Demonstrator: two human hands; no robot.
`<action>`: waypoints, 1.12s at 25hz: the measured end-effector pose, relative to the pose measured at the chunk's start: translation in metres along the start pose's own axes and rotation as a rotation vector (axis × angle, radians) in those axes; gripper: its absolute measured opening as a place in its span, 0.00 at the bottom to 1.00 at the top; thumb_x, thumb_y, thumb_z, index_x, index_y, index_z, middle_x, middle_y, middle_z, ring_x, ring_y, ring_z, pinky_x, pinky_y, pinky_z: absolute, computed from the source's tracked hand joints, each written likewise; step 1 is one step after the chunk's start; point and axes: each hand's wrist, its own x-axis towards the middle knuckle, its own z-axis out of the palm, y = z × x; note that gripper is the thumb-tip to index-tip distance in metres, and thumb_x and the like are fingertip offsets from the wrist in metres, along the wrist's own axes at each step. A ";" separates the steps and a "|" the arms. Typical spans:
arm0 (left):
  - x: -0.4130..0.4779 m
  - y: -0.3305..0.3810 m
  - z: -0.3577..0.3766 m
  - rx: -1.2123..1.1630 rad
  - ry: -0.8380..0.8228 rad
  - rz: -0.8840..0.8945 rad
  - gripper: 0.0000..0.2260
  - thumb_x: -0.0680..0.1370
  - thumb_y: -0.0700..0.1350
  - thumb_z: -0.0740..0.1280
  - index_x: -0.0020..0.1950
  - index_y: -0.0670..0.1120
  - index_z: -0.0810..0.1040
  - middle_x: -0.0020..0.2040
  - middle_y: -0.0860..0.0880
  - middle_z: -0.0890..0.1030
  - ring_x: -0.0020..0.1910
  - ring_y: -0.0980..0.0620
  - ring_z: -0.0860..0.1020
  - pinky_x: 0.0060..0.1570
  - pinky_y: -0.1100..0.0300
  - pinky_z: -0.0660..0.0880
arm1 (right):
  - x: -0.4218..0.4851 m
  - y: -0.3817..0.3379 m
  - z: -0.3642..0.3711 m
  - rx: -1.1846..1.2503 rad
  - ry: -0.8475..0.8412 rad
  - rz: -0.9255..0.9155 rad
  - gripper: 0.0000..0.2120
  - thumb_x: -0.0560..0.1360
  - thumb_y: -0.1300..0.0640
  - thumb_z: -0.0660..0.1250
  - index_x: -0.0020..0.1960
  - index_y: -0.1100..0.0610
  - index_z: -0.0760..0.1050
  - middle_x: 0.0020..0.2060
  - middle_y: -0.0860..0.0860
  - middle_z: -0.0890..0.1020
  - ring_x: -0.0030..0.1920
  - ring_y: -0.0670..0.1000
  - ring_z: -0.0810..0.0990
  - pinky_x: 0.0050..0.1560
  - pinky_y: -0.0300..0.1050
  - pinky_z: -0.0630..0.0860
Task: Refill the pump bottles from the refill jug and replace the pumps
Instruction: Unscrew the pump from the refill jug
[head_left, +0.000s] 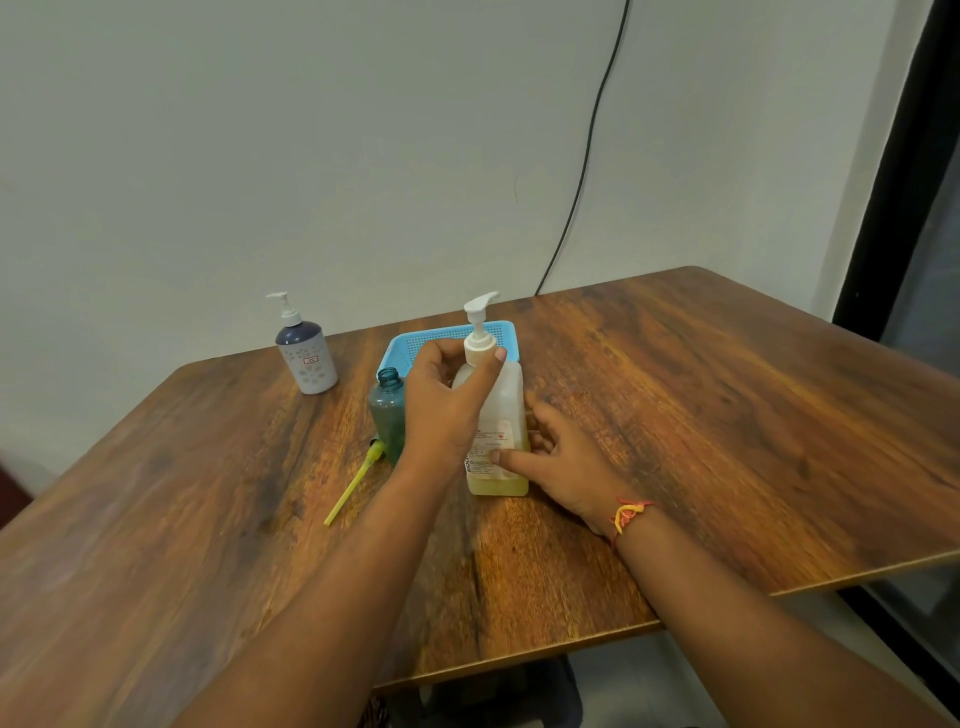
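one wooden counter carries all items. its far edge meets a pale wall, and a black cable drops down that wall behind the edge. a dark frame stands at the right, beside the counter's rounded far right corner. the near right edge runs diagonally, with pale floor beyond it.

the clear bottle stands upright near the middle of the counter, with yellow liquid in its lower part and a white pump on its neck. the left grip is curled round the pump collar, thumb on the right side. the right grip holds the bottle's lower body, thumb on the label. a thread bracelet sits on that wrist.

a blue basket sits just behind the clear bottle. a teal bottle, neck open, stands just to its left, partly hidden by the left grip. a yellow pump lies flat beside the teal bottle's base, tube pointing near left. a navy bottle, pump fitted, stands well apart at the far left.

open wood surface extends from the clear bottle to the right edge, and across the near left.
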 end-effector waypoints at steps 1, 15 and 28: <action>0.001 0.001 0.000 0.007 0.018 0.008 0.13 0.75 0.49 0.77 0.55 0.46 0.80 0.53 0.48 0.85 0.53 0.49 0.84 0.54 0.50 0.83 | 0.000 0.001 0.001 -0.004 0.001 -0.001 0.40 0.71 0.55 0.79 0.77 0.44 0.65 0.64 0.45 0.80 0.61 0.43 0.81 0.60 0.45 0.81; 0.025 0.047 -0.014 -0.065 0.034 -0.025 0.17 0.71 0.58 0.77 0.56 0.52 0.83 0.50 0.55 0.86 0.55 0.53 0.84 0.62 0.53 0.80 | 0.003 0.004 -0.002 -0.035 0.006 -0.008 0.39 0.71 0.54 0.79 0.76 0.41 0.65 0.66 0.43 0.78 0.66 0.44 0.78 0.64 0.45 0.78; 0.035 0.077 -0.017 -0.054 0.059 0.104 0.06 0.75 0.52 0.76 0.51 0.55 0.85 0.49 0.55 0.87 0.54 0.52 0.84 0.64 0.49 0.79 | 0.001 -0.001 -0.001 -0.059 0.011 -0.006 0.35 0.72 0.55 0.78 0.70 0.33 0.65 0.65 0.41 0.78 0.66 0.44 0.77 0.64 0.47 0.78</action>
